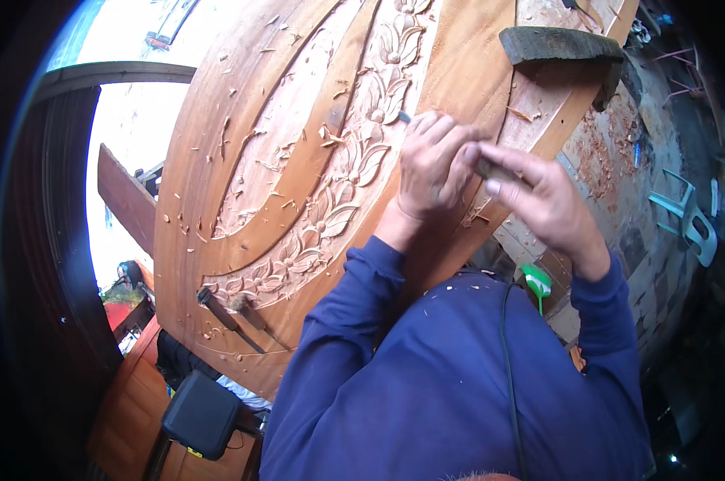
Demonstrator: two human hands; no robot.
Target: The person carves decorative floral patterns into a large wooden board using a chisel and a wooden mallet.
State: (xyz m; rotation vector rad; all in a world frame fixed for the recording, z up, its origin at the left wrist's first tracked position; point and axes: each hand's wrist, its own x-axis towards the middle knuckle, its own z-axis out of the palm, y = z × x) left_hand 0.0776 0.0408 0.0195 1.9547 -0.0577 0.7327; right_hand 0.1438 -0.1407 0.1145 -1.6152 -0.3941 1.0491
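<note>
A wooden panel [298,168] carries a band of carved leaves [342,212] with curled shavings scattered over it. My left hand [430,164] is closed round a carving tool [404,116], whose metal end shows above my knuckles beside the upper carved leaves. My right hand [539,192] grips the tool's handle [494,172] between thumb and fingers, just right of my left hand. Two more tools lie at the panel's lower left, one dark [222,313] and one with a round pale handle end [242,305].
A dark wooden block [561,46] sits at the panel's upper right. A black case [200,415] rests below left near stacked boards [126,409]. A pale turquoise plastic chair [691,212] lies on the chip-strewn floor [591,152] at right. A green object [536,282] is beside my body.
</note>
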